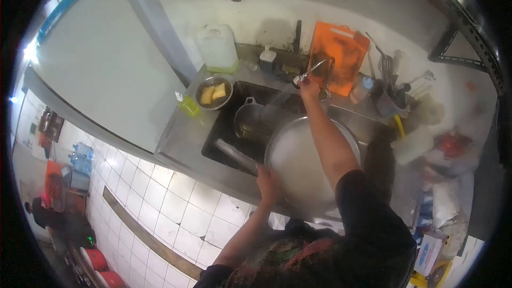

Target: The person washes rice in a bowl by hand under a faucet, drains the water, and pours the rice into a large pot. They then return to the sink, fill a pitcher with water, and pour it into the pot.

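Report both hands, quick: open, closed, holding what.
Left hand: at the rim of the large pan, by a grey handle; its exact grip cannot be told.
Right hand: closed on the end of the faucet.

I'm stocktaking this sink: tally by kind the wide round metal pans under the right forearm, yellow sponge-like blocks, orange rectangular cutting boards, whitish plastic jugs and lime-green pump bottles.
Wide round metal pan: 1
Yellow sponge-like blocks: 2
Orange rectangular cutting board: 1
Whitish plastic jug: 1
Lime-green pump bottle: 1
Total: 6
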{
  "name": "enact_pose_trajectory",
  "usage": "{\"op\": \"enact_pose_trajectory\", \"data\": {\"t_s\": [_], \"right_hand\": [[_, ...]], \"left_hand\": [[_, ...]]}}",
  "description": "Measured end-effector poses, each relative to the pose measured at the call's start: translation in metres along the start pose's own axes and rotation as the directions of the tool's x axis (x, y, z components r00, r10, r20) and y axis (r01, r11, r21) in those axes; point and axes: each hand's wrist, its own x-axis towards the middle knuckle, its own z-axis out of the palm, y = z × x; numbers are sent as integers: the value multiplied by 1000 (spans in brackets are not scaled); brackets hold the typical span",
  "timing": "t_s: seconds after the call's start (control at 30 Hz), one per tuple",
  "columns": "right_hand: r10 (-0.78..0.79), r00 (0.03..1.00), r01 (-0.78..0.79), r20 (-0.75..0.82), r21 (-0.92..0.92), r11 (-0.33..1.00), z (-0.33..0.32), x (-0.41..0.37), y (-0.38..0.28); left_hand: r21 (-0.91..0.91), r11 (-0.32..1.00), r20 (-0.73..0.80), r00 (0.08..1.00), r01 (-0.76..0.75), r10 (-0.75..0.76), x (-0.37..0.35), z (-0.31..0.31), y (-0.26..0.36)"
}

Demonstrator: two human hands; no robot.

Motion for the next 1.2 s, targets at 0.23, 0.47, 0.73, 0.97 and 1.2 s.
{"op": "enact_pose_trajectory", "data": {"t_s": [0.23,0.47,0.73,0.97,1.2], "right_hand": [[32,997,-13,-72,253,967,-15,-21,-30],[208,963,-268,169,572,775,-73,-66,-25],[-146,801,-48,580,307,951,-179,-133,-55],[-139,699,360,701,-177,916,-229,-189,-12],[200,977,-191,-79,112,975,-323,-212,22]], "left_hand": [[20,994,62,993,104,-105,-3,-10,21],[108,994,94,996,-17,7,-5,0,-3],[40,988,67,987,-150,147,-5,-5,2],[3,999,4,999,-53,53,1,7,-16],[-74,989,-3,992,-129,129,-2,3,-7]]}}
